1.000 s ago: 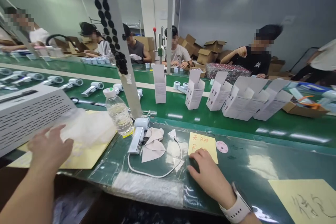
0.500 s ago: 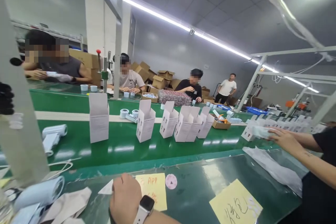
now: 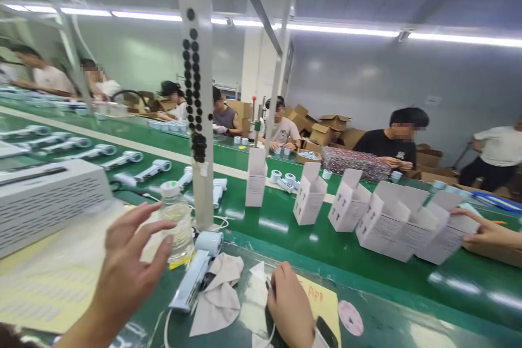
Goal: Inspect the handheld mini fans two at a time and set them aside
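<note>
Two hands flank a hair dryer (image 3: 194, 277), nearer the left: left hand (image 3: 130, 261) spread wide, empty; right hand (image 3: 289, 304) grip unclear.

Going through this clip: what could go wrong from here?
The left hand is raised close beside the water bottle, so it might knock the bottle over toward the hair dryer lying nearby. The right hand is near a loose white cord, which could possibly snag.

Bare left hand (image 3: 128, 263) and right hand (image 3: 289, 304), with a black-faced smartwatch (image 3: 325, 333) at the wrist.
</note>
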Demonstrator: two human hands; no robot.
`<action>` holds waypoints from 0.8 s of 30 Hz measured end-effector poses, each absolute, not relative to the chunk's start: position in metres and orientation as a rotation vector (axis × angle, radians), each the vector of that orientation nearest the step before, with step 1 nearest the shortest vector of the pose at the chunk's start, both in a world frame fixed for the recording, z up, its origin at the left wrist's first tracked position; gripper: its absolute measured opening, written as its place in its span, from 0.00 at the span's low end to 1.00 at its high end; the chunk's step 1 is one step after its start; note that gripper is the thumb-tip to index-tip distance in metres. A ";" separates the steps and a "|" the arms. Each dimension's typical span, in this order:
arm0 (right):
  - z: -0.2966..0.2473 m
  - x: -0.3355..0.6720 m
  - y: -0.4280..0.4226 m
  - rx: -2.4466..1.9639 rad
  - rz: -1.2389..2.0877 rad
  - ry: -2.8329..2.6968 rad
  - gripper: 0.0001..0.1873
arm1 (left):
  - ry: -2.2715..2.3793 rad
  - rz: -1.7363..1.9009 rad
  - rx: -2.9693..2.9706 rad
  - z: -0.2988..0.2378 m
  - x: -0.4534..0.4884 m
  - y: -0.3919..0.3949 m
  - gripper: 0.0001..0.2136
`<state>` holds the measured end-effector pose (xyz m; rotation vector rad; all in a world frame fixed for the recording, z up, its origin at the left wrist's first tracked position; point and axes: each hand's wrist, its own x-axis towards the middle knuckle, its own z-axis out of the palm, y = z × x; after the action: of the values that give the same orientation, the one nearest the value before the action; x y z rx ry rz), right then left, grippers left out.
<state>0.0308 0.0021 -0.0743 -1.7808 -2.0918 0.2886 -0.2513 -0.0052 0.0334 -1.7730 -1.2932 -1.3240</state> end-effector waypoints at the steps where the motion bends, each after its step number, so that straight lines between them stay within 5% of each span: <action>1: -0.080 0.031 0.004 -1.788 0.310 -2.058 0.09 | -1.282 -1.297 -1.800 0.034 -0.251 -0.006 0.03; 6: -0.100 0.027 0.008 -1.610 0.576 -1.826 0.11 | -1.174 -1.343 -2.278 0.027 -0.206 0.006 0.09; 14: -0.100 0.033 0.022 -1.428 0.882 -1.705 0.13 | -1.636 -0.068 -2.888 0.017 -0.134 0.086 0.15; 24: -0.098 0.030 0.030 -1.433 0.948 -1.595 0.05 | -2.604 -0.873 -1.875 0.014 -0.156 0.199 0.20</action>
<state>0.0298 0.0301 -0.0981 -1.4331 -1.5954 0.9476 -0.1560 0.1986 0.0141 -1.8752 -2.6044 -0.8734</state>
